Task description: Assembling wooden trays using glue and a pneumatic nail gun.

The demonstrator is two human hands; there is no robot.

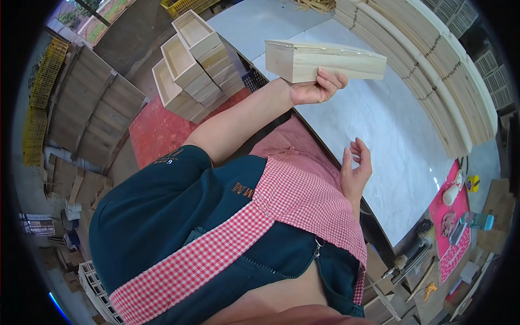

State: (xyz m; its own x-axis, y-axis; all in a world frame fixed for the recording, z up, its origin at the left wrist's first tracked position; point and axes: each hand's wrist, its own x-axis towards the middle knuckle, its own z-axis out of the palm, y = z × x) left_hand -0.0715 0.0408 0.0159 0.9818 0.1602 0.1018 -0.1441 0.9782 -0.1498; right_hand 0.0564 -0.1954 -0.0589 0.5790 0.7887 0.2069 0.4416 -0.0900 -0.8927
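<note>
The left hand [319,89] grips one long, pale wooden box [327,62] above the smooth marbled counter [392,200]; the right hand [356,170], empty, curls loosely half-open. Three stacks of rectangular wooden trays [199,75] stand nearby.

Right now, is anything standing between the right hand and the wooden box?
Only the left hand, which grips the lower side of the wooden box. Nothing else visible stands between the box and the right hand; the pale tabletop shows in the gap.
</note>
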